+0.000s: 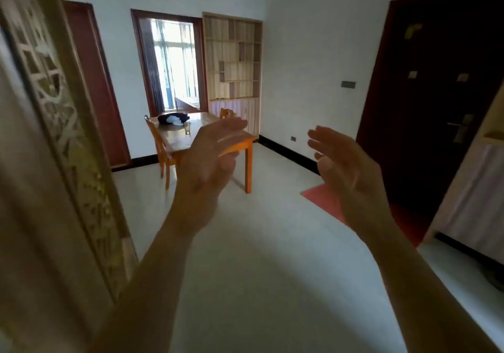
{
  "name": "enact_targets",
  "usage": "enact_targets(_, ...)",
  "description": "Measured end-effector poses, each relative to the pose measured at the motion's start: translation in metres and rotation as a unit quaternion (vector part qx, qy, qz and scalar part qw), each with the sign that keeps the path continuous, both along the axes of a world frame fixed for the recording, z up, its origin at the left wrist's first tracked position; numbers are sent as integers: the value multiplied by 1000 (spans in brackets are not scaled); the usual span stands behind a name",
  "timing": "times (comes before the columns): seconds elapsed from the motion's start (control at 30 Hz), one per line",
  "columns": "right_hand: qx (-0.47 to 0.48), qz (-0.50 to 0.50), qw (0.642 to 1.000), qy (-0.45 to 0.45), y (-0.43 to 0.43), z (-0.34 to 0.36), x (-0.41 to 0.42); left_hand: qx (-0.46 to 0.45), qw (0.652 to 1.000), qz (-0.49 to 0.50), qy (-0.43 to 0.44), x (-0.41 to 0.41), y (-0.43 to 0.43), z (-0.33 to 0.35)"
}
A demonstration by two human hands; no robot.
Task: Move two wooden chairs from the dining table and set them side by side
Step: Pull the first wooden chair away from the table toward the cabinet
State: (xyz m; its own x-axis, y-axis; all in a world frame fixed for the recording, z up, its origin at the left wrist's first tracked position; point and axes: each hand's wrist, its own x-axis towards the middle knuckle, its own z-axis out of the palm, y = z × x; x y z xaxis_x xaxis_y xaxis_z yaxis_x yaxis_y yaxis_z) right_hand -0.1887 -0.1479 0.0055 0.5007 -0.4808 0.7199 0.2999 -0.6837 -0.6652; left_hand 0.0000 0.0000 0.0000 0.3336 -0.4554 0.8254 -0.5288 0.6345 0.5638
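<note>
A wooden dining table (246, 145) stands across the room near the far wall. One wooden chair (161, 148) is tucked in at the table's left side. The back of a second wooden chair (225, 113) shows at the table's far right. My left hand (210, 159) and my right hand (341, 161) are raised in front of me, palms facing each other, fingers apart and holding nothing. Both hands are well short of the table and partly hide its near edge.
A glass (187, 129) and a dark bundle (173, 118) lie on the table. A carved screen (57, 123) stands close on my left. A dark door (436, 101) and a red mat (324, 197) are on the right. Pale floor (259, 243) stretches between me and the table.
</note>
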Motion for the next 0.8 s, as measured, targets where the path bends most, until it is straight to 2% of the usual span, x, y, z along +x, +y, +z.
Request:
enact_targets(0.2, 20, -42, 999, 5, -93, 9, 67, 49, 998, 24, 26, 72, -102, 9)
enact_targets(0.4, 11, -66, 998, 3, -200, -6, 126, 50, 999, 5, -18, 138, -221, -7)
enact_targets(0.63, 11, -55, 998, -10, -353, -34, 198, 50, 998, -16, -29, 211, -380, -28)
enact_targets(0.8, 20, -22, 1000, -7, -474, -28, 261, 64, 998, 11, -3, 262, -488, -20)
